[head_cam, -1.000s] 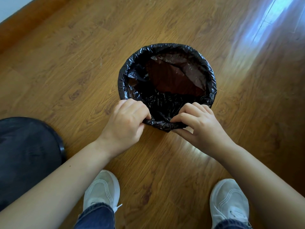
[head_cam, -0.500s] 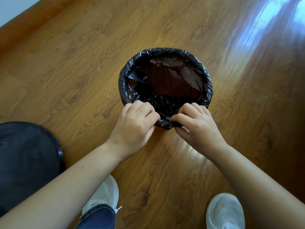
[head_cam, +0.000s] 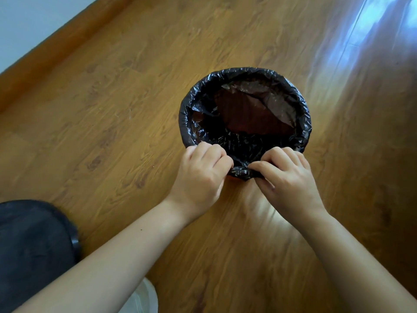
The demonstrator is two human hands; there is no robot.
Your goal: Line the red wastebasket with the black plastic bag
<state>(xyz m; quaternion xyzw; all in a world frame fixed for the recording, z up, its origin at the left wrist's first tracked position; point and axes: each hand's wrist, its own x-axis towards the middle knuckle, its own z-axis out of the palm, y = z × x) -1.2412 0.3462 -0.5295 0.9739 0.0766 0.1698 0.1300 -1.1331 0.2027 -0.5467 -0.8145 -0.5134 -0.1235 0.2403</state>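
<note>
The black plastic bag [head_cam: 300,109] is spread inside a round wastebasket on the wooden floor, its edge folded over the whole rim. Red of the wastebasket [head_cam: 246,114] shows faintly through the thin film on the inner wall; its outside is hidden. My left hand [head_cam: 200,175] and my right hand [head_cam: 286,177] sit close together at the near rim. Both pinch the bunched bag edge there, with a small fold of plastic between them.
A dark round object [head_cam: 33,245] lies on the floor at the lower left. One white shoe [head_cam: 142,299] peeks out under my left forearm. A wooden baseboard [head_cam: 56,55] and a pale wall run along the upper left. Window glare lies on the floor at the upper right.
My hands have drawn closer together along the near rim, gathering the bag edge between them. The view has shifted, so the basket sits further right and my right shoe is out of frame.
</note>
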